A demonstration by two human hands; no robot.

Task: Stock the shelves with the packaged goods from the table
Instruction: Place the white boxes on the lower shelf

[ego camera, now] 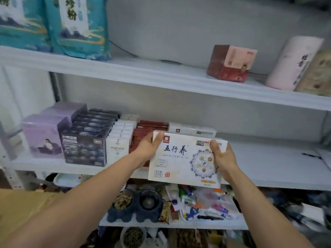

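Purple boxes (43, 138) and dark blueberry boxes (84, 145) are sitting left on the middle shelf (268, 163). The left hand (148, 147) is gripping the white box (186, 160) at its upper left corner, thumb in front. The right hand (222, 156) is clasping its right edge, holding it upright at the shelf's front, before the red boxes (143, 133).

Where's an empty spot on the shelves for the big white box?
The middle shelf is bare right of the white box row. The top shelf is bare between the teal bags and the red box. The middle shelf's left side and the bottom shelf are packed.
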